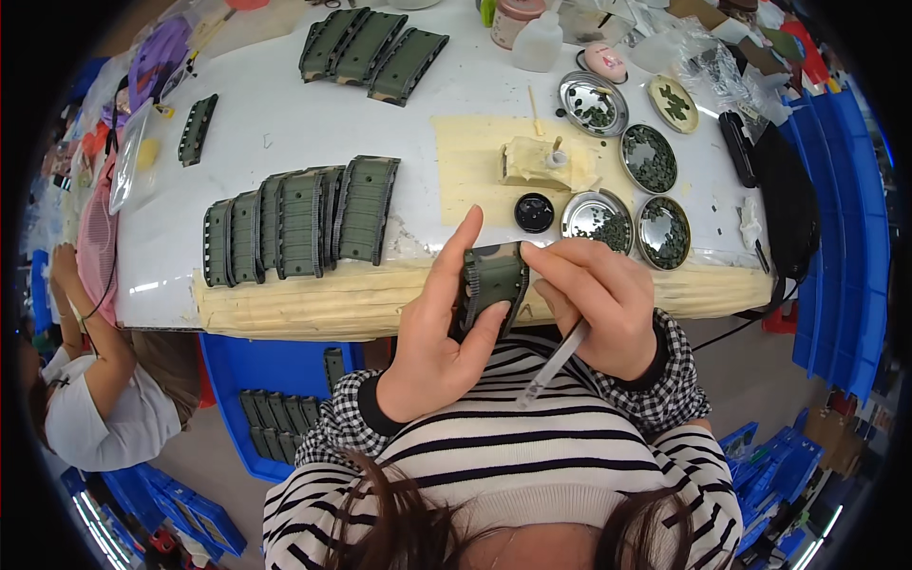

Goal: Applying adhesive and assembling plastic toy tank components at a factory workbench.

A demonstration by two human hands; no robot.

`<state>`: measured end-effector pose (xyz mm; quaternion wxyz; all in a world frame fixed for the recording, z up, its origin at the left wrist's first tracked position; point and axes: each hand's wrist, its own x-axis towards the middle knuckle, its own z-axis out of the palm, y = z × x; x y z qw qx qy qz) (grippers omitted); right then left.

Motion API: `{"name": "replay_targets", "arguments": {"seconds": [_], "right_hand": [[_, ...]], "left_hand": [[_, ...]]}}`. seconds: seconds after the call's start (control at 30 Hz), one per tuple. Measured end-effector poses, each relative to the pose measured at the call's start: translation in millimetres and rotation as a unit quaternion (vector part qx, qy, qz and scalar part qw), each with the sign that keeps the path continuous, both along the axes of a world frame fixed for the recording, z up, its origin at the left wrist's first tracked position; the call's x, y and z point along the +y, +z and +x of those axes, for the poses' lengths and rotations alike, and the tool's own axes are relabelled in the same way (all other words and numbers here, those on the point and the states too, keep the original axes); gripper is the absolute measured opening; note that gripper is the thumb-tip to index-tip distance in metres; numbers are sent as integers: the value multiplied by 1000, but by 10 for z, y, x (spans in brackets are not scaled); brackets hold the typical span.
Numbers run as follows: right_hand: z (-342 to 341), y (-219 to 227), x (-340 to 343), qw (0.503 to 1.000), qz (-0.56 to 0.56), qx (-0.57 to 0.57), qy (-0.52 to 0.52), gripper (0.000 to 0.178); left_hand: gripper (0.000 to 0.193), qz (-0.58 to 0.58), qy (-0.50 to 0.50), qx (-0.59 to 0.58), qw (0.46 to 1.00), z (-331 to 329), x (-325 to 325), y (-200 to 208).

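Note:
In front of my chest, my left hand [429, 332] grips a dark green model tank hull [496, 285] with ridged, track-like sides and a camouflage-patterned end. Its thumb presses on the near side. My right hand [600, 302] has its fingertips at the hull's upper right corner. A slim grey, partly see-through stick-like tool [553, 367] is tucked in the same hand, pointing down towards my striped top. Whatever small piece the right fingertips may pinch is hidden. Beyond the hands stand several round tins of small green parts [597, 195] and a little black pot [534, 213].
More green hulls stand in a row [294, 223] on the left and in a group [370, 57] at the back. A tape-covered block [546, 163] sits mid-table. Below the edge is a blue bin [228, 380]; a person [114, 399] sits left.

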<state>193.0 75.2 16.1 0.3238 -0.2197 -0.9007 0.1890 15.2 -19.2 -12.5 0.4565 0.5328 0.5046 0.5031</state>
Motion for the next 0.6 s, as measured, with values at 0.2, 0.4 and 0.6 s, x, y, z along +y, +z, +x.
{"name": "replay_targets", "arguments": {"seconds": [0.2, 0.4, 0.6], "right_hand": [[573, 51, 288, 963, -41, -2, -266, 17], [857, -97, 479, 958, -70, -116, -251, 16], [911, -168, 578, 963, -29, -139, -230, 14]], "left_hand": [[67, -53, -33, -189, 980, 43, 62, 30], [68, -70, -58, -215, 972, 35, 84, 55], [68, -66, -59, -221, 971, 54, 45, 56]]}}
